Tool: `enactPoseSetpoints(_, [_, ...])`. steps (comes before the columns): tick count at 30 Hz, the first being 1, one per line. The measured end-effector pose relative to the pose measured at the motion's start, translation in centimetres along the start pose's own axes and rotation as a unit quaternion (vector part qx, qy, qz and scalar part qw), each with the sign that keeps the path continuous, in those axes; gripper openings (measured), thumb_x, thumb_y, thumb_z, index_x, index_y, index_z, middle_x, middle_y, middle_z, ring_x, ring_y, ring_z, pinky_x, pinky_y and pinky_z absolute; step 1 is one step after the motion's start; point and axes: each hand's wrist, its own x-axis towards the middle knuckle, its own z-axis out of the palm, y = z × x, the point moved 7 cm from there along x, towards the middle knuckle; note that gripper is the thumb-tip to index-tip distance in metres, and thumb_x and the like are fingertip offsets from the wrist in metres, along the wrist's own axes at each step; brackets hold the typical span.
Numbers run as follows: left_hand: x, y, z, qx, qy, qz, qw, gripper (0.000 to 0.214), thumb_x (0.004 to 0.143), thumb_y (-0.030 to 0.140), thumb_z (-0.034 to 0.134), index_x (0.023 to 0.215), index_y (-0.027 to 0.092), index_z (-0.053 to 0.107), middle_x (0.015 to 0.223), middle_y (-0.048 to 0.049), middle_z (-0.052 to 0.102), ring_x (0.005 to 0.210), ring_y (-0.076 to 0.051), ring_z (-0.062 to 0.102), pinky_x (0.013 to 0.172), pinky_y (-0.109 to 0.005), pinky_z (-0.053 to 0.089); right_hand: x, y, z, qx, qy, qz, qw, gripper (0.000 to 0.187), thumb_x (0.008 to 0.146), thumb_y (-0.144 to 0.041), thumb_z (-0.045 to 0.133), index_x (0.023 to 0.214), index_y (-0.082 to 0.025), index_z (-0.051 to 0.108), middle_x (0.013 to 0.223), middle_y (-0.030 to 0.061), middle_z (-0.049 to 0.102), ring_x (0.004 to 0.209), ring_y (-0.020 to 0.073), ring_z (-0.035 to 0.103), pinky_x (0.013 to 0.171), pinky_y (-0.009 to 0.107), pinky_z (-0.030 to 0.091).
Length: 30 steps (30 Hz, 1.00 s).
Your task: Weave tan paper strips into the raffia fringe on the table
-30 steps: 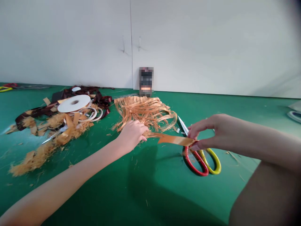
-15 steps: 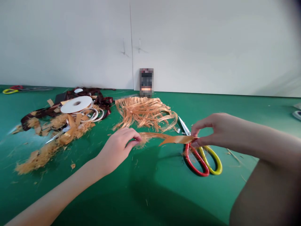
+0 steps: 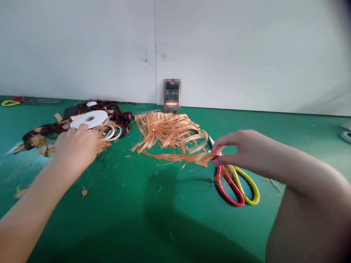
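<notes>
My right hand [image 3: 241, 148] pinches one end of an orange ribbon strip [image 3: 192, 157] between thumb and fingers. The strip's frayed end trails left over the green table [image 3: 153, 212]. Below that hand lie scissors [image 3: 237, 184] with one red and one yellow handle, the blades hidden under the hand. My left hand [image 3: 75, 148] hovers over a heap of frayed orange scraps [image 3: 102, 146], just in front of a white ribbon spool [image 3: 89, 119]. Only the back of that hand shows; its fingers are hidden.
A fan of cut orange strips [image 3: 170, 131] lies mid-table. Dark maroon ribbon [image 3: 120, 117] and white rings [image 3: 112, 132] tangle around the spool. A second pair of scissors [image 3: 11, 102] lies far left. A pixelated object [image 3: 172, 95] stands against the white wall.
My left hand let go of the strip's frayed end and swung left to the scrap heap by the spool. My right hand still holds the strip, shifted slightly left.
</notes>
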Motion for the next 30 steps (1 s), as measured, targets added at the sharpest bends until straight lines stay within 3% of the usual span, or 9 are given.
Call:
enactPoseSetpoints(5, [-0.5,7.8,-0.8,-0.186,-0.038,0.112,0.975,0.035,0.09,0.031,0.04,0.123,0.021,0.051,0.139,-0.0107,0.047,0.128,-0.033,0.044,0.105,-0.049,0.034,0.5,-4.1,0.2,0.197,0.05,-0.087,0.975,0.021,0.073,-0.037,0.071,0.063,-0.021,0.063,0.059,-0.0025,0.056,0.056,0.0114,0.049,0.051,0.027,0.035])
enactPoseSetpoints(9, [-1.4,12.8,-0.4,-0.401,-0.195,0.126,0.886,0.057,0.08,0.049,0.063,0.129,0.03,0.042,0.134,-0.0053,0.053,0.121,-0.028,0.053,0.095,-0.041,0.048,0.9,-6.1,1.3,0.422,0.015,-0.086,0.902,0.024,0.068,-0.034,0.078,0.065,-0.018,0.06,0.063,-0.0022,0.061,0.06,0.0099,0.055,0.056,0.025,0.043])
enactPoseSetpoints(10, [-1.4,13.2,-0.7,-0.433,-0.186,0.108,0.875,0.058,0.079,0.051,0.064,0.127,0.028,0.042,0.132,-0.0065,0.053,0.119,-0.027,0.054,0.093,-0.04,0.049,1.0,-6.3,1.7,0.471,0.003,-0.074,0.879,0.024,0.067,-0.034,0.079,0.067,-0.018,0.061,0.066,-0.0015,0.063,0.061,0.0103,0.057,0.058,0.026,0.045])
enactPoseSetpoints(14, [-1.0,11.7,-3.9,-0.437,0.043,0.016,0.898,0.042,0.081,0.049,0.063,0.109,0.021,0.05,0.118,-0.0071,0.058,0.11,-0.024,0.056,0.091,-0.035,0.047,1.6,-6.7,2.8,0.576,-0.026,-0.066,0.814,0.025,0.067,-0.033,0.079,0.067,-0.019,0.059,0.075,0.0005,0.066,0.076,0.0134,0.063,0.073,0.029,0.051])
enactPoseSetpoints(15, [-1.0,11.7,-4.2,-0.435,0.045,0.021,0.899,0.033,0.084,0.049,0.059,0.102,0.022,0.054,0.109,-0.0053,0.061,0.104,-0.023,0.058,0.087,-0.033,0.047,1.8,-6.6,2.9,0.578,-0.024,-0.066,0.813,0.025,0.068,-0.033,0.079,0.065,-0.019,0.058,0.076,0.0005,0.065,0.078,0.0138,0.062,0.076,0.03,0.05])
enactPoseSetpoints(17, [-1.0,12.3,-3.7,-0.458,-0.023,0.046,0.887,0.028,0.089,0.05,0.052,0.092,0.022,0.06,0.095,-0.0027,0.065,0.091,-0.021,0.062,0.078,-0.031,0.049,2.1,-6.5,3.3,0.578,-0.018,-0.066,0.813,0.025,0.067,-0.031,0.079,0.065,-0.019,0.058,0.077,-0.0006,0.064,0.077,0.0126,0.059,0.076,0.029,0.048])
enactPoseSetpoints(20, [-1.0,13.1,-2.9,-0.528,-0.095,0.065,0.841,0.03,0.081,0.046,0.065,0.1,0.024,0.06,0.1,-0.0023,0.067,0.094,-0.021,0.064,0.077,-0.031,0.052,2.6,-6.5,3.7,0.604,-0.02,-0.061,0.794,0.023,0.068,-0.034,0.079,0.067,-0.019,0.061,0.073,-0.0033,0.06,0.07,0.0093,0.054,0.071,0.026,0.044])
enactPoseSetpoints(25, [-1.0,14.0,-2.1,-0.61,-0.146,0.065,0.776,0.024,0.083,0.042,0.064,0.1,0.024,0.061,0.097,-0.0011,0.069,0.095,-0.019,0.066,0.079,-0.029,0.055,2.6,-7.4,4.3,0.644,-0.028,-0.064,0.762,0.024,0.069,-0.035,0.079,0.066,-0.019,0.062,0.069,-0.0045,0.059,0.068,0.008,0.055,0.067,0.023,0.042])
enactPoseSetpoints(30, [-0.9,13.9,-1.8,-0.625,-0.141,0.05,0.766,0.021,0.081,0.038,0.069,0.095,0.024,0.064,0.097,0.0011,0.071,0.091,-0.016,0.067,0.078,-0.026,0.055,2.4,-7.7,4.3,0.634,-0.012,-0.067,0.771,0.025,0.068,-0.036,0.08,0.066,-0.018,0.062,0.069,-0.0039,0.059,0.069,0.0081,0.054,0.069,0.022,0.041])
